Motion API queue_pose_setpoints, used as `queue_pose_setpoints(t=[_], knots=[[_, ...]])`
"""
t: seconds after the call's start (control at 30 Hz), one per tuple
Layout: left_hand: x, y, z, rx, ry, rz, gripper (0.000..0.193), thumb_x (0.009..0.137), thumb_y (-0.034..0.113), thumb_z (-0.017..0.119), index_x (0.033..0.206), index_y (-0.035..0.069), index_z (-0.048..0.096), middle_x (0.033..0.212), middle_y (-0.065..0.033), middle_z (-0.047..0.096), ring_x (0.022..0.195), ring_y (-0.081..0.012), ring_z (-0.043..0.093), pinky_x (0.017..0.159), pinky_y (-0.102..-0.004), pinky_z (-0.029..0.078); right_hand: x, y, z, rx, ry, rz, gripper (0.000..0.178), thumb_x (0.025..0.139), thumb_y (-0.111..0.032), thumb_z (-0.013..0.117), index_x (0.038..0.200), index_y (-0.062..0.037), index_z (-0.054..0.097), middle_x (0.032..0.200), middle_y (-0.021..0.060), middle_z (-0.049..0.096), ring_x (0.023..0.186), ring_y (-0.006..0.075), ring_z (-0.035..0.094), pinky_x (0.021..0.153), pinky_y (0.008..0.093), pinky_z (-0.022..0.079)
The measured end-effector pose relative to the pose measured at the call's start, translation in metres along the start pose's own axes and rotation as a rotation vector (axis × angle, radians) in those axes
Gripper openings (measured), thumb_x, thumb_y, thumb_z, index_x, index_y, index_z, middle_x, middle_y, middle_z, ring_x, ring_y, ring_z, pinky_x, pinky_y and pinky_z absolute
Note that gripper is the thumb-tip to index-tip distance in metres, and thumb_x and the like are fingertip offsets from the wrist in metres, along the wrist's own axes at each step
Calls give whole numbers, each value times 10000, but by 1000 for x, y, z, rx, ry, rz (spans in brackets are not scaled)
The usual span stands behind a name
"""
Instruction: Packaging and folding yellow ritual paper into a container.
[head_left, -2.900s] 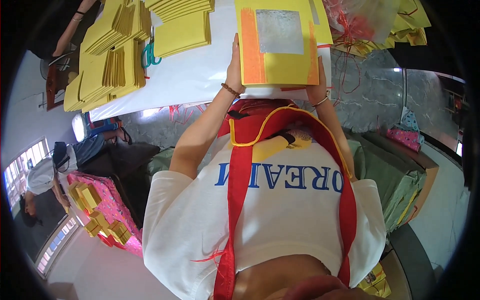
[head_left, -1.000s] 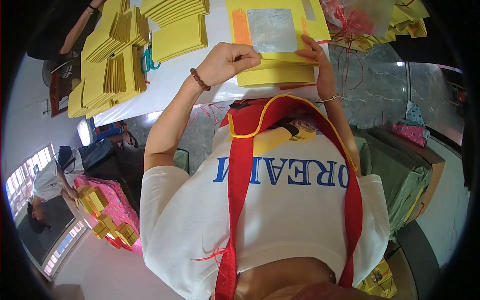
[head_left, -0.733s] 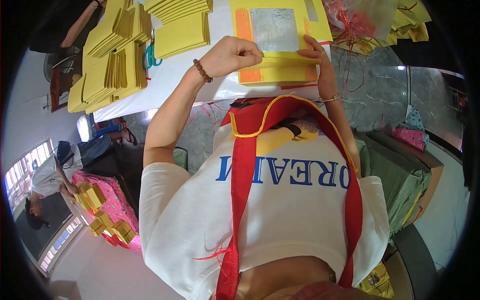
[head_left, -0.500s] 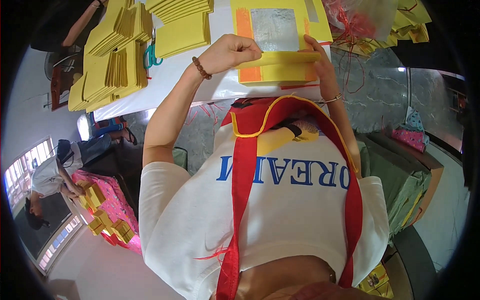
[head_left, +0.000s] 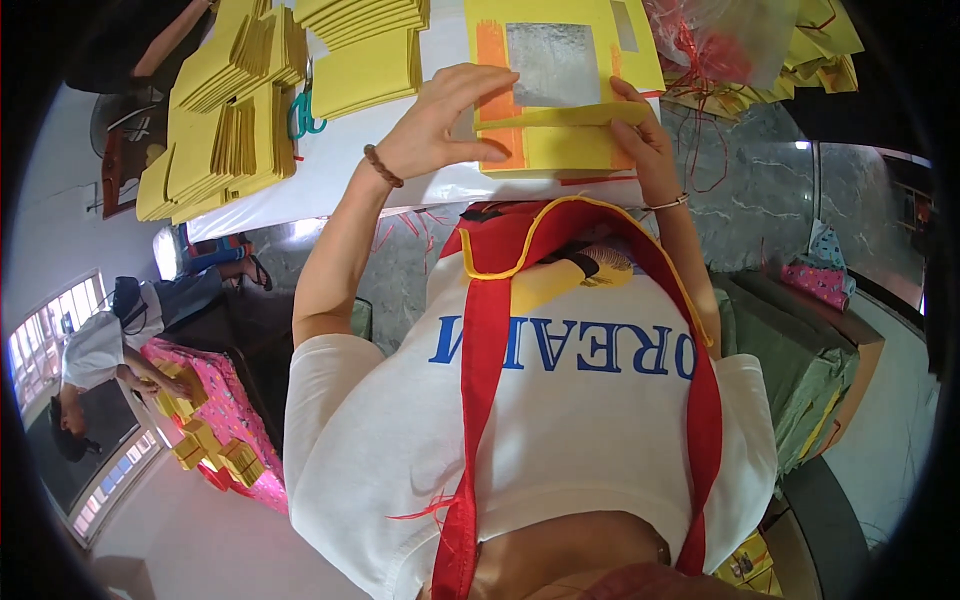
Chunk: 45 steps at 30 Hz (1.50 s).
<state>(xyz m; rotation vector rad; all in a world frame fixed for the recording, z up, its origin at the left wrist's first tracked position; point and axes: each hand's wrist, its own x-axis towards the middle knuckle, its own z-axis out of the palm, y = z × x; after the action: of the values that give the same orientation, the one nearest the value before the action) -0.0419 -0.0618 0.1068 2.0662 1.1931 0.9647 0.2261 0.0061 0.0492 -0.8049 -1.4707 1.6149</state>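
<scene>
A sheaf of yellow paper (head_left: 560,147) with orange bands and a silver square (head_left: 552,62) lies at the near table edge. A narrow raised strip (head_left: 560,117) of the paper, apparently a fold, runs across it below the square. My left hand (head_left: 440,125) is open at the left side, its fingers on the orange band above the strip and the thumb below it. At the right end, my right hand (head_left: 648,140) holds the strip between thumb and fingers. Part of that end is hidden by the fingers.
Stacks of folded yellow paper (head_left: 215,150) and teal-handled scissors (head_left: 303,115) lie at the left on the white-covered table (head_left: 370,150). A clear plastic bag (head_left: 735,45) with red strings is at the far right. Another person (head_left: 100,345) handles yellow bundles on a pink cloth.
My left hand has let go of the strip's left end and spread its fingers on the paper, moving slightly left. The right hand's thumb now shows below the strip.
</scene>
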Motion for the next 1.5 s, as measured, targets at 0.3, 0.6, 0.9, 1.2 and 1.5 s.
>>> queue_pose_setpoints(t=[0.3,0.6,0.9,1.2,1.5], knots=[[-2,-8,12,729,92,101,495,657,58,531,1136,177,566,1206,-35,511,1089,-244,453,862,-368,360,6,-13,-8,-455,-85,-278,480,642,-93,666,1111,-107,566,1353,92,360,1227,254,371,1010,372,282],[-16,23,9,673,31,235,337,754,114,466,1067,117,591,1085,-81,576,928,-206,549,773,-324,405,6,-49,-19,-1082,-338,-584,270,722,-187,626,991,-170,627,1171,42,549,1143,224,460,904,399,310],[5,16,15,157,158,-438,270,885,274,494,952,24,570,528,-131,530,517,-287,549,484,-381,413,9,-46,-4,-629,-122,134,241,786,-160,608,1007,-66,597,1031,82,587,920,214,577,748,327,420],[24,-25,20,-276,218,-674,290,859,272,537,867,-17,561,563,-65,518,500,-123,445,473,-293,376,29,-38,6,-428,48,42,341,758,-122,648,1084,-46,582,970,109,623,838,146,597,716,246,459],[34,-11,16,-508,281,-771,339,841,120,577,1097,-14,400,655,-35,580,529,-40,476,462,-199,367,31,-31,9,-411,128,46,298,756,-114,644,1041,-35,610,927,112,637,801,135,602,704,242,467]])
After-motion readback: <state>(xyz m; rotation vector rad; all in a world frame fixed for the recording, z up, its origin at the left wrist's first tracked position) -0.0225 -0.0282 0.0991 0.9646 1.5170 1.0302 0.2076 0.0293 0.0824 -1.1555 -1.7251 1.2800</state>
